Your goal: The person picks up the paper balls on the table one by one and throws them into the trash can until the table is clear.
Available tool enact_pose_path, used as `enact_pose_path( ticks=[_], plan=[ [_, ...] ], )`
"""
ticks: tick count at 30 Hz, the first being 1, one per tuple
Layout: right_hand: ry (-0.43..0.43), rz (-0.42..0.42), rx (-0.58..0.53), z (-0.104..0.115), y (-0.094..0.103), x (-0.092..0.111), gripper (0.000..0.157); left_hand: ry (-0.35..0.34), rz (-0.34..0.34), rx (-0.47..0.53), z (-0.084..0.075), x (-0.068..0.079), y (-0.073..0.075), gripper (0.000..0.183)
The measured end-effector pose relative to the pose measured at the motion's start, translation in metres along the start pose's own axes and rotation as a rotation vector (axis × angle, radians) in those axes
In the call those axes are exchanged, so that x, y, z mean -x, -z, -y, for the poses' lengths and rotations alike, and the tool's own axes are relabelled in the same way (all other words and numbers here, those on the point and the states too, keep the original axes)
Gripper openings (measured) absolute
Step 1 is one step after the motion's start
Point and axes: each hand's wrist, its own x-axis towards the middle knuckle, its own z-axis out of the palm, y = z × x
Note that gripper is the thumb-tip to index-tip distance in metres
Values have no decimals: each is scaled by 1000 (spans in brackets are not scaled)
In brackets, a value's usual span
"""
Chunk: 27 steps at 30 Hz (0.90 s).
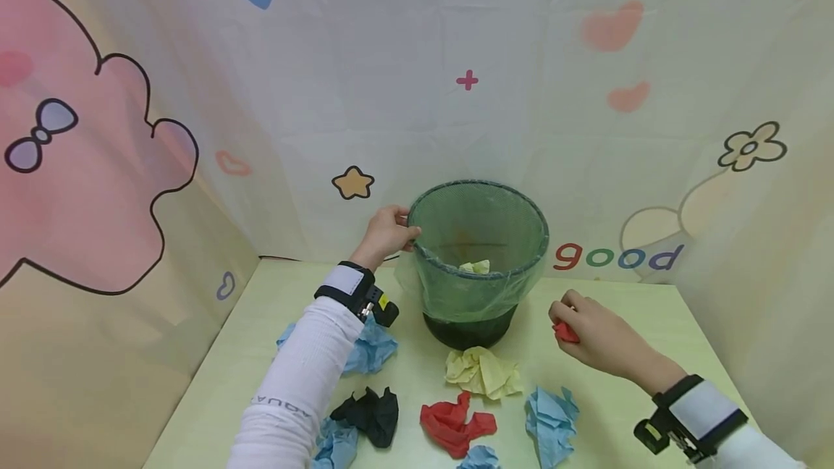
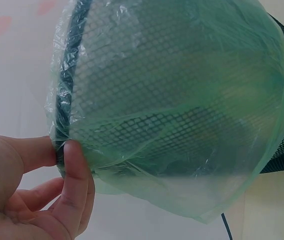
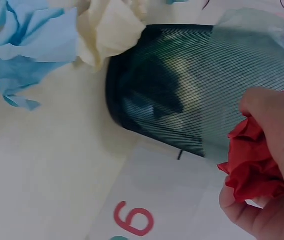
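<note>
A dark mesh wastebasket [image 1: 470,328] lined with a green plastic bag [image 1: 478,295] stands at the back of the table. My left hand [image 1: 386,236] pinches its rim at the left side, thumb and fingers over the bag's edge, as the left wrist view shows. In my right hand [image 1: 599,335], to the right of the basket, is a crumpled red paper ball [image 3: 254,162], gripped by curled fingers. Inside the basket a piece of yellow crumpled paper [image 1: 476,266] shows, and darker shapes appear through the mesh in the right wrist view.
Crumpled papers lie before the basket: yellow [image 1: 483,373], red [image 1: 456,425], black [image 1: 371,415], and several blue ones, including one at the right [image 1: 552,425] and one partly behind the left forearm [image 1: 371,346]. A printed curtain [image 1: 404,93] hangs close behind the table.
</note>
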Motion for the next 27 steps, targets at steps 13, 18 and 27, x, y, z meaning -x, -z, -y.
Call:
enact_pose_path(
  ticks=[13,18,27],
  plan=[
    [73,-37,46,4,34,-25,27,-1,-3,-10,0,0,0,52],
    [102,-65,45,4,45,-36,26,-1,-2,-21,-1,1,0,52],
    [137,-93,18,12,60,-60,23,-11,-18,-27,2,-2,0,49]
  ],
)
